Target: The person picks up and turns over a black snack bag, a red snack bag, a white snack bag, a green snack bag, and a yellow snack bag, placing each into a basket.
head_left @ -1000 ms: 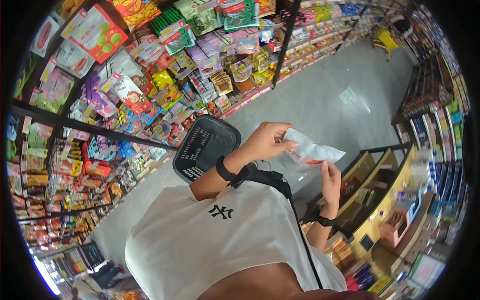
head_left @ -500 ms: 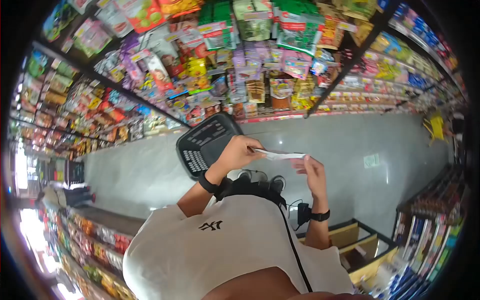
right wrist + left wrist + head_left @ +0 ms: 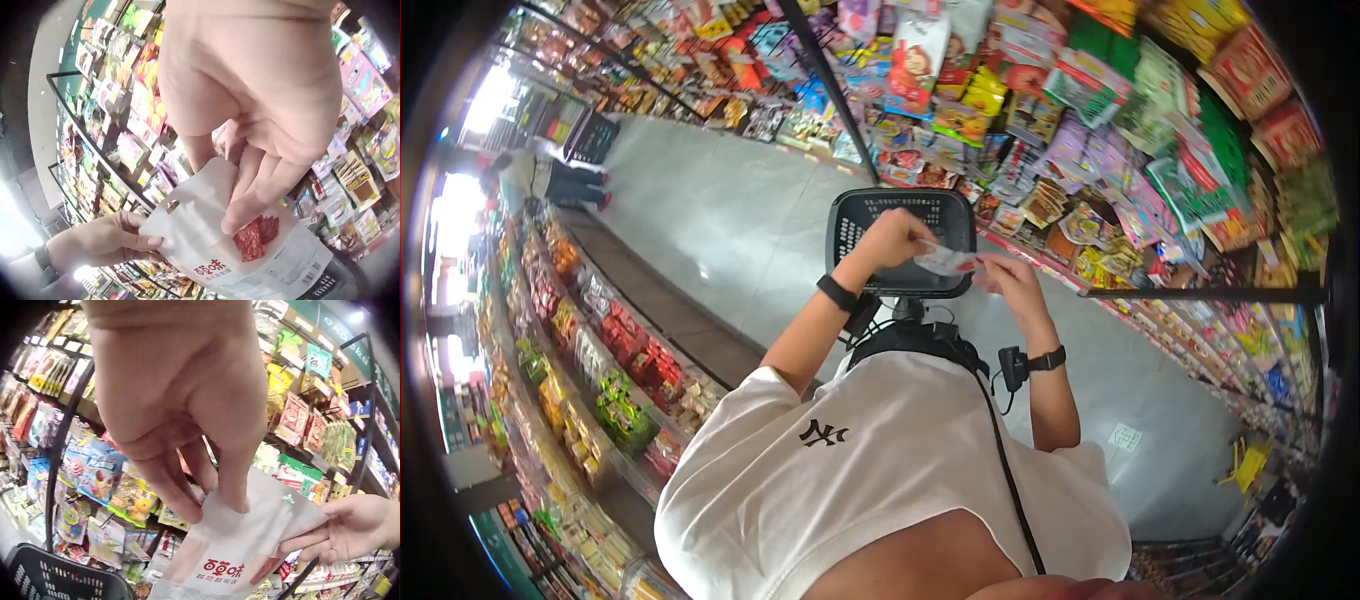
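Observation:
A white snack pouch [image 3: 945,261] with red lettering is held between both hands. In the right wrist view, the pouch [image 3: 219,244] shows a picture of dark red dried meat slices and a hang hole near one edge. My left hand [image 3: 893,241] pinches one end of it; in the left wrist view, the left hand's thumb [image 3: 234,481] lies across its front. On the opposite side my right hand [image 3: 1017,290] pinches the pouch by its edge, fingers [image 3: 250,200] over the printed face. Beneath the hands is a black shopping basket [image 3: 837,225].
Racks of hanging snack bags [image 3: 1090,150] line the far side of the aisle. Bins of packaged goods [image 3: 580,340] run along the left. Someone in dark trousers [image 3: 572,184] is farther down the grey floor [image 3: 700,220]. A yellow object [image 3: 1248,465] is at far right.
The head view has swung round, bringing the left-hand bins into sight. The hands, still on the pouch, now overlap the basket, and the pouch has tilted from edge-on to show its face.

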### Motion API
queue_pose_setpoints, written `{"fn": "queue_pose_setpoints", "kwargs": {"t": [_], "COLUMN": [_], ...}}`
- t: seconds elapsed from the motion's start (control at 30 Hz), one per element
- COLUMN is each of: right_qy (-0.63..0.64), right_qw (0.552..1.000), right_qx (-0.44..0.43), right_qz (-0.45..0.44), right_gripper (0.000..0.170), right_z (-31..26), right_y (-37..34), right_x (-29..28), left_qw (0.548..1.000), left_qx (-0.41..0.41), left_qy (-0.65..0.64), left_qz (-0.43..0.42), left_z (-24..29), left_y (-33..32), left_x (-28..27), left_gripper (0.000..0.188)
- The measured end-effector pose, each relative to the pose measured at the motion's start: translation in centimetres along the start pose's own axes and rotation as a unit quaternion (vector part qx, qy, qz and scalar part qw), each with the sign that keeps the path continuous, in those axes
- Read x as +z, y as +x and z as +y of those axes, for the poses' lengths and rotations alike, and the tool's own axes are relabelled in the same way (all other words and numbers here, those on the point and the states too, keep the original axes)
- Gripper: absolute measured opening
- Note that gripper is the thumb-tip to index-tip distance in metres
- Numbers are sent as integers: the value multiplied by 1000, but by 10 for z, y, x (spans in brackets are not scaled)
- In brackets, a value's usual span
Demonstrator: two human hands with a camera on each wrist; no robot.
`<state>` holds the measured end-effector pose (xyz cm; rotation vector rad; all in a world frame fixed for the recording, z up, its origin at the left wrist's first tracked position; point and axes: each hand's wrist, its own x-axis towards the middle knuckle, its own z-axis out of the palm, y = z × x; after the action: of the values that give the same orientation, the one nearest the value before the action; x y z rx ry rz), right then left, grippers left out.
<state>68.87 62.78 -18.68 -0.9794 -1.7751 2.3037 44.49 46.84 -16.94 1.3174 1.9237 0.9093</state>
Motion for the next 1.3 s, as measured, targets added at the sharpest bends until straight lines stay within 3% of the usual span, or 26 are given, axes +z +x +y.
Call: {"fn": "queue_pose_setpoints", "kwargs": {"t": [0.07, 0.17, 0.3, 0.43, 0.53, 0.57, 0.67, 0.7, 0.8, 0.83, 0.93, 0.97, 1.07, 1.1, 1.2, 1.23, 1.3], "right_qy": [7, 17, 46, -13, -265, -288, -296, -291, -308, -300, -321, -329, -404, -385, -423, -417, -323], "right_qw": [1000, 999, 991, 989, 948, 934, 944, 935, 918, 911, 869, 869, 841, 833, 835, 845, 880], "right_qx": [-12, 43, 121, 148, 166, 197, 124, 176, 214, 244, 331, 314, 319, 348, 318, 301, 312], "right_qz": [-3, 2, 36, 28, -50, -76, -73, -97, -126, -143, -178, -194, -166, -193, -150, -147, -156], "right_gripper": [39, 35, 35, 36, 36, 37, 41, 48, 51, 56, 60, 68, 73, 83, 89, 95, 85], "right_z": [-1, 14, 73, 204, 302, 326, 425, 441, 479, 483, 509, 523, 507, 496, 455, 438, 406], "right_y": [42, 108, 199, 289, 341, 353, 372, 375, 375, 372, 366, 361, 344, 344, 323, 314, 293], "right_x": [16, 29, 35, 27, 19, 17, 8, 2, -2, -7, -14, -18, -22, -24, -18, -20, -24], "left_qw": [1000, 997, 993, 977, 952, 945, 926, 925, 909, 921, 911, 914, 903, 907, 911, 923, 939], "left_qx": [-22, -78, -110, -208, -296, -319, -366, -364, -405, -377, -390, -377, -399, -391, -377, -341, -304], "left_qy": [-5, 26, 42, 40, 69, 75, 95, 106, 93, 99, 49, 48, 62, 64, 52, 52, 55], "left_qz": [1, 13, 19, 31, 24, 8, -20, -13, -25, -29, -129, -144, -146, -142, -156, -168, -150], "left_z": [-25, -82, -193, -306, -378, -399, -438, -447, -473, -481, -483, -480, -447, -442, -426, -424, -411], "left_y": [17, 49, 80, 87, 79, 77, 69, 66, 63, 59, 51, 47, 42, 38, 27, 22, 16], "left_x": [-21, -28, 12, 90, 159, 180, 228, 242, 282, 292, 308, 311, 300, 295, 266, 253, 227], "left_gripper": [21, 19, 16, 11, 9, 11, 15, 16, 21, 19, 17, 21, 24, 24, 25, 26, 26]}}
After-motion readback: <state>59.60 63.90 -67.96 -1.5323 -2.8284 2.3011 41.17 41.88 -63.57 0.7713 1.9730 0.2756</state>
